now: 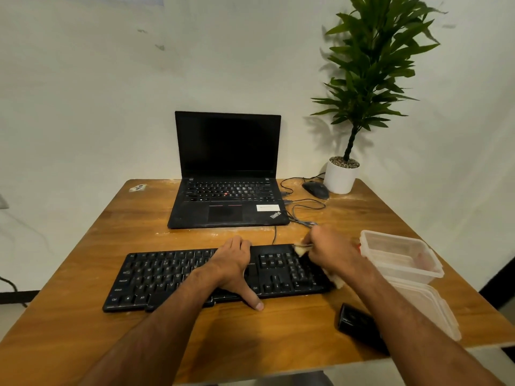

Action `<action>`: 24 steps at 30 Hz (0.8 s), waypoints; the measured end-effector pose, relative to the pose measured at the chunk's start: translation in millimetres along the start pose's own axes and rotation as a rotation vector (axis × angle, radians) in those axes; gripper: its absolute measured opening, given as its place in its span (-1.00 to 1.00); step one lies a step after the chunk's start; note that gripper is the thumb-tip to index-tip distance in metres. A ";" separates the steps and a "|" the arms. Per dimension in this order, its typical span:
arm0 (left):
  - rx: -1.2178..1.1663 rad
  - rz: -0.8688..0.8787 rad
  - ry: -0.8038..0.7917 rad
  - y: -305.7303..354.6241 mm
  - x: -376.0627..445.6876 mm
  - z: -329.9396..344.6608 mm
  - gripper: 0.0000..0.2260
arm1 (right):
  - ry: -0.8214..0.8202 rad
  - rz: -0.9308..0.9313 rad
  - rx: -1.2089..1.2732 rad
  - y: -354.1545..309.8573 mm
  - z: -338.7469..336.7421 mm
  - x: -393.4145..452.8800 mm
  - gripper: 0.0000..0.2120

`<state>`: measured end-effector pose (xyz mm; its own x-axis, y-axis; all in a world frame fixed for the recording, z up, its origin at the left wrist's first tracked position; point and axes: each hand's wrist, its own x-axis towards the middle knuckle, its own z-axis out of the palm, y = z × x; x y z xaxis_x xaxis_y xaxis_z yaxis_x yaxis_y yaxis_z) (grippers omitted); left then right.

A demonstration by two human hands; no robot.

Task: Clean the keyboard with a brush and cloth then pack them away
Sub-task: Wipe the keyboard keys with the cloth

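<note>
Black full-size keyboard [195, 277] lying flat near the front of a wooden table [83, 274], its long side roughly parallel to the front edge; the left hand [232, 267] rests palm-down across the keys just right of centre, fingers straight over the far edge and thumb extended past the near edge onto the wood; the right hand [330, 250] sits over the numeric pad at the keyboard's right end, fingers curled around a pale yellow cloth [302, 249], of which a second patch shows below the wrist at the keyboard's right corner; a black cylindrical object [355, 321], possibly the brush, lies on the table near the right forearm, partly hidden; clear plastic container [401, 256] just right of the keyboard, with a clear lid [434, 310] in front of it; open black ThinkPad laptop [227, 174] behind the keyboard, screen dark; black mouse [316, 190] and cables to its right; potted plant in a white pot [340, 176] at the far right corner.
</note>
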<state>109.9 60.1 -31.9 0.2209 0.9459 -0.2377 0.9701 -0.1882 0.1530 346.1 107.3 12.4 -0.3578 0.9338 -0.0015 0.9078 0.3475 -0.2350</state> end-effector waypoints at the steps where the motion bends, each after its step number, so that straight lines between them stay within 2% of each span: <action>1: 0.002 -0.002 0.002 0.3 -0.2 -0.1 0.16 | -0.016 -0.035 0.002 -11.3 7.6 -0.5 -0.83; 7: 0.026 -0.009 -0.004 2.5 -1.0 -2.5 0.18 | 0.015 -0.186 0.026 -41.0 19.5 0.0 -0.70; 11: -0.001 -0.004 0.005 0.0 -1.8 -0.7 0.17 | -0.039 -0.063 0.048 -11.7 3.9 -2.9 -0.77; 15: -0.007 -0.007 0.005 -0.6 1.1 0.5 0.16 | -0.004 0.093 -0.021 18.0 -13.8 -4.5 -0.78; 18: -0.012 -0.011 0.008 -0.6 1.8 1.1 0.16 | 0.053 0.084 -0.031 11.4 -10.6 -6.6 -0.77; 24: 0.003 -0.017 0.007 1.3 -0.3 0.6 0.16 | -0.009 0.020 -0.072 -28.4 7.3 -16.5 -0.94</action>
<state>111.1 59.3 -32.2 0.2038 0.9508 -0.2333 0.9740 -0.1729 0.1461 324.6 81.4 12.0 -0.3416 0.9397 -0.0147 0.9279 0.3347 -0.1643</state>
